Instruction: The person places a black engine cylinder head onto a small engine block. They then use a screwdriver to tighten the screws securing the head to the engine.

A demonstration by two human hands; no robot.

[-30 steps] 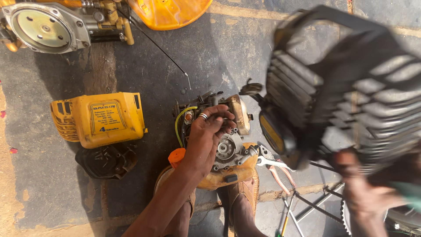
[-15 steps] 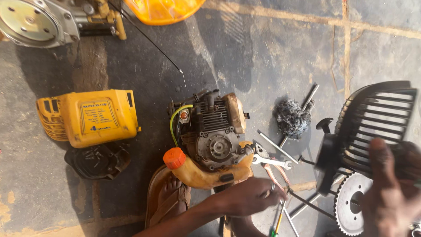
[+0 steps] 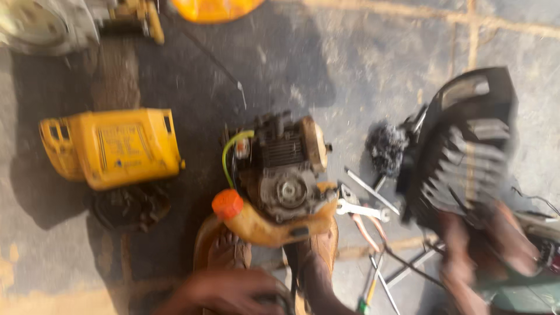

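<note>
The right hand, blurred at about four o'clock in the view, is closed around the lower edge of a black slatted cover and holds it tilted off the ground, the cover reaching up toward two o'clock. The left hand sits at six o'clock, fingers curled down over something dark at the bottom edge; whether it grips that thing cannot be told. At the centre a small engine rests on the concrete floor, well apart from the cover, with a yellow-green hose looping off its nine-o'clock side and an orange cap on the amber tank at its seven o'clock. Two feet in sandals press against the tank from six o'clock. A yellow housing lies at nine o'clock from the engine, with a dark part just below it. Between engine and cover lie a spanner, pliers with reddish handles and a dark tangled clump. Another engine lies at eleven o'clock, an orange shell at twelve.
</note>
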